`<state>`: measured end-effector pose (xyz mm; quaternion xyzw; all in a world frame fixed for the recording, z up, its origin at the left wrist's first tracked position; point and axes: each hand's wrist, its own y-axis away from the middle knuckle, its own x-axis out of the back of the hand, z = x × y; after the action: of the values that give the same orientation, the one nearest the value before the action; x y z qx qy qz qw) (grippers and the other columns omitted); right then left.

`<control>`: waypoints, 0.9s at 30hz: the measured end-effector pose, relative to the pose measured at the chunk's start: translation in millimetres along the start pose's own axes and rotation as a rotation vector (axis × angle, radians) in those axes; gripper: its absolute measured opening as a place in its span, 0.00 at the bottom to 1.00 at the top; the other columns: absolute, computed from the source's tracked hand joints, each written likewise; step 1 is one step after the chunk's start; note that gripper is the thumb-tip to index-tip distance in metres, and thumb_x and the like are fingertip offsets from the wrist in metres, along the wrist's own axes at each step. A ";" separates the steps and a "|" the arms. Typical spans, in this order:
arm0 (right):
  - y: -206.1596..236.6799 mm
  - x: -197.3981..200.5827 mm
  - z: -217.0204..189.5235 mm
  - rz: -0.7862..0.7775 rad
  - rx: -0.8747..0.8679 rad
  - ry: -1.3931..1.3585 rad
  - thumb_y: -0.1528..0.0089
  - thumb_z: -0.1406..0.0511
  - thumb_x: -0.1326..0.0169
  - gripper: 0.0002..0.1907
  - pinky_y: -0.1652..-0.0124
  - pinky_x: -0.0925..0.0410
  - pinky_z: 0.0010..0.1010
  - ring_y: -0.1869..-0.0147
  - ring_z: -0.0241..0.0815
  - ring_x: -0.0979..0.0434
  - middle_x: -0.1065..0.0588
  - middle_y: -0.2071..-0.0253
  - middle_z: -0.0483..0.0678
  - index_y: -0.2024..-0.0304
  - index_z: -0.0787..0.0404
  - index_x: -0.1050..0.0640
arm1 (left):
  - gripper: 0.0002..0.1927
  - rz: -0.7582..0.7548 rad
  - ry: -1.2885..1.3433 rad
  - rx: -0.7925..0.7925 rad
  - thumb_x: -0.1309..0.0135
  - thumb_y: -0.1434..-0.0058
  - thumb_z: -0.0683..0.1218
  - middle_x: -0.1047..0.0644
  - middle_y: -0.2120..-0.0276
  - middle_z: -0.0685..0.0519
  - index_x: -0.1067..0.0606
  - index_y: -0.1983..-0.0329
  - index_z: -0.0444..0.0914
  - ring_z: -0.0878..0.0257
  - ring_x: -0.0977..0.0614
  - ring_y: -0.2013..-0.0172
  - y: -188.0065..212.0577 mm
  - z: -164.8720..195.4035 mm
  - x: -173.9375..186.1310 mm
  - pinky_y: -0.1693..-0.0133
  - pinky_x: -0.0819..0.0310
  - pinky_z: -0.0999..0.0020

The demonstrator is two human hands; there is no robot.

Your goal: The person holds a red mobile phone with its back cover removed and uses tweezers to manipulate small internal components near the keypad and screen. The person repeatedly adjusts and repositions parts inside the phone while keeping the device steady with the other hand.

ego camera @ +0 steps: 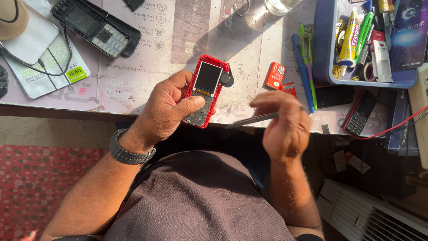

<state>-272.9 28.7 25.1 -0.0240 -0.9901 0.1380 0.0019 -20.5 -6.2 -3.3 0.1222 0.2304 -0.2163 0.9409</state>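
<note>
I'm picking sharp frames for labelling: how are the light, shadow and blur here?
Head view: hard sunlight across the desk, with a long shadow; the red phone in the left hand is sharp; the right hand and its tweezers are motion-blurred.

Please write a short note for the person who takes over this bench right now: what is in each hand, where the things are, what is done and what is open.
Left hand: holds the red phone body over the table's front edge, screen up, thumb across its lower part. Front cover is off, the board shows below the screen.
Right hand: grips slim metal tweezers, tip pointing at the phone, not touching it.
On the table: a black phone shell with keypad far left, a small black phone at right, a blue tray of tools and glue.
Done: phone opened. Left: the inside work and closing; the tweezers have not yet reached the board.
</note>
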 end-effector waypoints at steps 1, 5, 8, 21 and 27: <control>2.2 4.9 -2.6 0.000 0.041 -0.009 0.21 0.52 0.59 0.29 0.61 0.27 0.33 0.63 0.47 0.21 0.23 0.62 0.59 0.61 0.72 0.23 | 0.14 -0.001 0.009 -0.001 0.48 0.31 0.40 0.18 0.58 0.47 0.31 0.44 0.32 0.66 0.15 0.59 0.1 0.3 -0.6 0.54 0.14 0.68; 5.8 5.9 0.6 -0.025 -0.043 -0.162 0.22 0.50 0.56 0.28 0.66 0.27 0.32 0.68 0.45 0.22 0.28 0.69 0.54 0.63 0.67 0.26 | 0.15 -0.026 0.105 -0.021 0.47 0.30 0.41 0.19 0.58 0.45 0.31 0.44 0.31 0.64 0.15 0.59 -0.4 -0.1 -1.9 0.55 0.15 0.67; 6.3 -10.9 6.9 -0.105 -0.269 -0.392 0.22 0.54 0.54 0.24 0.72 0.29 0.29 0.74 0.41 0.25 0.30 0.73 0.49 0.64 0.65 0.25 | 0.16 -0.030 0.166 0.002 0.47 0.31 0.40 0.19 0.58 0.44 0.31 0.44 0.29 0.62 0.15 0.60 -1.0 0.7 -2.2 0.56 0.14 0.65; -5.0 -33.7 12.6 -0.161 -0.708 -0.339 0.35 0.69 0.42 0.08 0.81 0.40 0.20 0.79 0.29 0.33 0.24 0.70 0.49 0.60 0.71 0.23 | 0.18 -0.013 0.199 0.082 0.48 0.32 0.37 0.20 0.53 0.43 0.31 0.39 0.27 0.61 0.15 0.55 -5.5 -1.6 -2.9 0.52 0.15 0.66; -6.2 -34.3 16.6 -0.167 -0.709 -0.340 0.36 0.71 0.42 0.07 0.80 0.39 0.20 0.78 0.29 0.32 0.23 0.70 0.50 0.60 0.72 0.22 | 0.16 -0.026 0.103 0.019 0.48 0.30 0.39 0.19 0.53 0.44 0.31 0.41 0.29 0.62 0.15 0.54 -4.0 -2.8 -2.8 0.49 0.15 0.66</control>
<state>-239.1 16.6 11.0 0.0804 -0.9611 -0.2110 -0.1593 -25.6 -7.8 -4.9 0.1391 0.2782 -0.2242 0.9236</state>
